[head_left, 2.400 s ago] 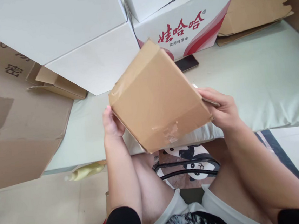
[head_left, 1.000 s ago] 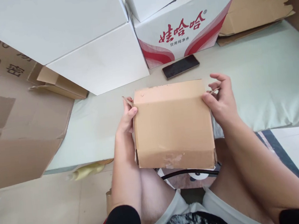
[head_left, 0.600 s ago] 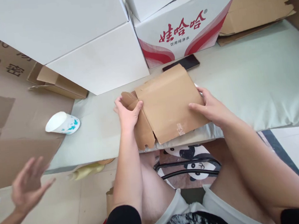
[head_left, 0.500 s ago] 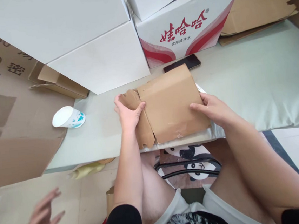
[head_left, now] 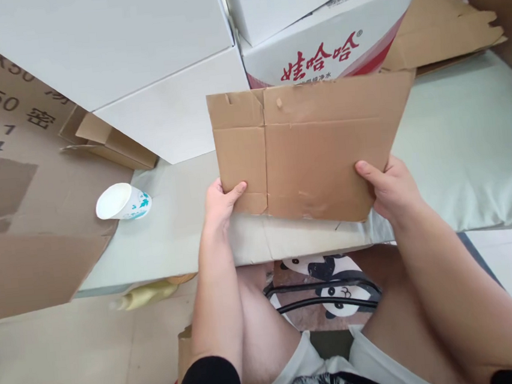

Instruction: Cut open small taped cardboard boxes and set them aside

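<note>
A flat piece of brown cardboard [head_left: 315,150] is held up in front of me over the covered table, its broad face toward me and its top edge tilted away. Creases run along and across it. My left hand [head_left: 221,204] grips its lower left corner, thumb on the near face. My right hand [head_left: 394,188] closes on the lower right edge, with the thumb likewise in front. The fingers behind the sheet are hidden. Its upper edge covers part of the white and red carton [head_left: 336,45] behind.
A paper cup [head_left: 137,202] stands on the table [head_left: 183,235] to the left. Stacked white boxes [head_left: 175,109] are at the back, a large brown carton [head_left: 21,196] at far left. Folded cardboard [head_left: 444,29] lies at the back right. A yellow bottle-like item [head_left: 150,292] shows below the table edge.
The cardboard has been raised and opened out wider, its left part now flat. It now hides the phone. Another person's hand at lower left has left the view.
</note>
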Available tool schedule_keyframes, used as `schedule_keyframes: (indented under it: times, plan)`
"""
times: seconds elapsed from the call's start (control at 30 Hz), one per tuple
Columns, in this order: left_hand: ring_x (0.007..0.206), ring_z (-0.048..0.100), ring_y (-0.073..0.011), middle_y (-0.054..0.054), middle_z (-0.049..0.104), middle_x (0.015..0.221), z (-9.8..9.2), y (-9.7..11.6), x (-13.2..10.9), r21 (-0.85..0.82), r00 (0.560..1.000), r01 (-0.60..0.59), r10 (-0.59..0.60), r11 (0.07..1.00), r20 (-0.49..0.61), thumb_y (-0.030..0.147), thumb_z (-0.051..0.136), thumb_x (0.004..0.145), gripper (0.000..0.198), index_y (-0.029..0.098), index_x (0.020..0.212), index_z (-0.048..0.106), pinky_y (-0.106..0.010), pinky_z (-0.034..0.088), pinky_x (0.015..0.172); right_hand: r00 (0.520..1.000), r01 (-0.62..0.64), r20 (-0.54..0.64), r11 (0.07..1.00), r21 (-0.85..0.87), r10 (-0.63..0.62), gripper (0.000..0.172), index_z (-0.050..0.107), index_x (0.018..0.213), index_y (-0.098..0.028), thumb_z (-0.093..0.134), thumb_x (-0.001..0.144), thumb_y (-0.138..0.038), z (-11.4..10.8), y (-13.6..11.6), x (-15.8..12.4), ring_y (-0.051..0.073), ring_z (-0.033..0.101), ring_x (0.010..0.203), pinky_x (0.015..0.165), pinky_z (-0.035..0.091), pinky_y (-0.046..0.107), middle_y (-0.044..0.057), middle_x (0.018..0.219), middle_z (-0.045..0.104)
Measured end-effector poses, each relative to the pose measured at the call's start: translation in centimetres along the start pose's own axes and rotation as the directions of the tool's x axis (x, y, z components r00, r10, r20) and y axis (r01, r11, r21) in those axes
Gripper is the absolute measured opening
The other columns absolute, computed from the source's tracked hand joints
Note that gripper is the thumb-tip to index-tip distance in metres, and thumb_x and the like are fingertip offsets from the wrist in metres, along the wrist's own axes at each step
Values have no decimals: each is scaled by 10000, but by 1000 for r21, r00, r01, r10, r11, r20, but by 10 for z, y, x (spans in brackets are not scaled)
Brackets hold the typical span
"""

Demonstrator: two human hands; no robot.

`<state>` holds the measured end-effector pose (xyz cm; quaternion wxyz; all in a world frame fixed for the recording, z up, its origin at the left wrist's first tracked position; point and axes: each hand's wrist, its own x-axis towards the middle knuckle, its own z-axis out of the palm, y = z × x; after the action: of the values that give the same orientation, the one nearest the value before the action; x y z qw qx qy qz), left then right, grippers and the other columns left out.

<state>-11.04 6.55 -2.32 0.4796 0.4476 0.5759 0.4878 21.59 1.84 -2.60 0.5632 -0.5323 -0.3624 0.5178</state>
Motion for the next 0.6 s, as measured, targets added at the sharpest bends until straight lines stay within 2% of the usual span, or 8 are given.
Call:
schedule_keyframes:
  times: [0.07, 0.13, 0.2, 0.27, 0.33, 0.47, 0.53, 0.6]
  plan:
    - [1103, 740, -332, -160, 787, 1121, 2, 1, 2, -40, 987, -89, 83, 995, -136, 589, 970, 448, 754, 153, 993, 683, -443, 608, 967, 993, -59, 103, 997, -59, 65, 608, 714, 1027, -260, 889, 595, -649, 2, 2, -2, 325, 750, 1065, 975, 611, 532, 75, 1096, 801]
    - [1140, 731, -320, -152, 787, 1144, 3, 3, 4, -56, 962, -155, 137, 986, -237, 615, 957, 463, 751, 165, 995, 677, -430, 598, 993, 963, -117, 225, 981, -155, 151, 608, 726, 992, -219, 873, 613, -672, 4, 2, -6, 287, 777, 899, 862, 648, 491, 96, 999, 810]
    - [1169, 719, -316, -156, 778, 1176, 3, 4, 5, -51, 950, -176, 156, 983, -270, 647, 939, 482, 761, 170, 1012, 669, -422, 591, 1004, 936, -141, 287, 965, -221, 202, 606, 727, 941, -190, 835, 646, -708, 5, 0, -10, 255, 773, 784, 748, 659, 436, 117, 926, 809]
    - [1172, 715, -320, -168, 768, 1193, 0, 6, 3, -46, 957, -175, 159, 984, -244, 666, 932, 481, 793, 166, 1033, 659, -420, 587, 1001, 938, -119, 288, 960, -254, 193, 619, 730, 908, -182, 790, 670, -750, 2, -5, -14, 266, 778, 800, 706, 654, 410, 126, 907, 808]
    - [1152, 718, -321, -175, 762, 1194, -3, 7, -1, -53, 974, -170, 160, 984, -162, 669, 931, 480, 815, 163, 1054, 650, -415, 587, 983, 956, -74, 249, 950, -304, 154, 609, 748, 914, -192, 777, 682, -754, -6, -9, -19, 306, 781, 921, 783, 657, 438, 116, 945, 813]
    - [1060, 731, -297, -162, 757, 1156, -7, 6, -8, 17, 987, -121, 118, 993, 110, 638, 898, 559, 746, 170, 1081, 645, -399, 589, 913, 988, -14, 137, 934, -358, 67, 538, 762, 1044, -239, 788, 728, -674, -33, -5, -43, 365, 737, 1124, 998, 604, 536, 91, 1102, 806]
    - [976, 729, -258, -139, 750, 1112, -7, 3, -6, 104, 985, -117, 102, 988, 136, 627, 842, 626, 650, 180, 1054, 644, -377, 578, 869, 999, -22, 28, 944, -330, 33, 493, 742, 1105, -266, 750, 782, -639, -50, 1, -65, 388, 725, 1152, 1002, 599, 588, 100, 1146, 794]
    - [899, 709, -218, -110, 734, 1064, -6, 1, -3, 159, 990, -126, 113, 979, 87, 588, 781, 694, 525, 190, 1008, 643, -350, 555, 824, 984, -3, -169, 936, -351, -60, 466, 725, 1144, -302, 719, 805, -621, -66, 3, -93, 420, 695, 1205, 1046, 556, 663, 111, 1162, 783]
